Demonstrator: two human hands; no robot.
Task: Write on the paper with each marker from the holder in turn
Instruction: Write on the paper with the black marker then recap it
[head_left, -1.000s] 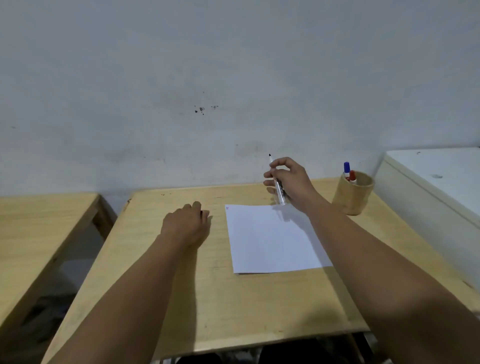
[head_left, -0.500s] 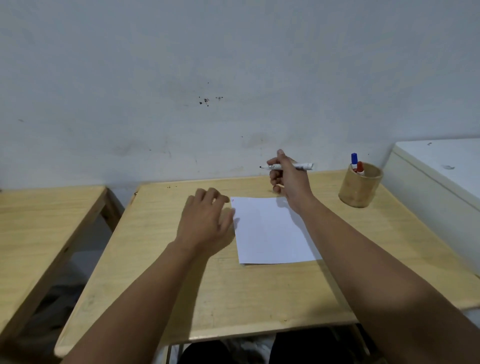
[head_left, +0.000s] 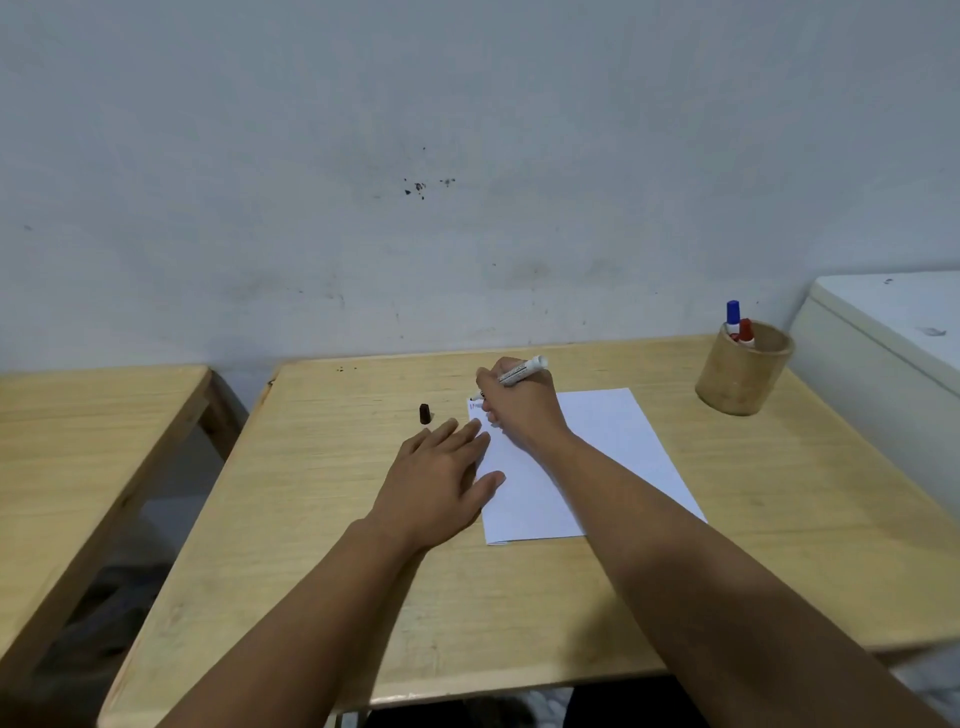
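A white sheet of paper lies on the wooden desk. My right hand grips a white marker with its dark tip down at the paper's top left corner, where faint marks show. My left hand lies flat with fingers spread, thumb and fingertips resting on the paper's left edge. The marker's black cap lies on the desk just beyond my left fingertips. At the desk's far right a round wooden holder contains a blue-capped marker and a red-capped marker.
A second wooden desk stands to the left across a narrow gap. A white cabinet sits against the right side of the desk, close to the holder. A grey wall runs behind both desks.
My right hand lowered the marker from mid-air until its tip reached the paper's top left corner. My left hand spread flat onto the paper's edge. The black cap now lies on the desk.
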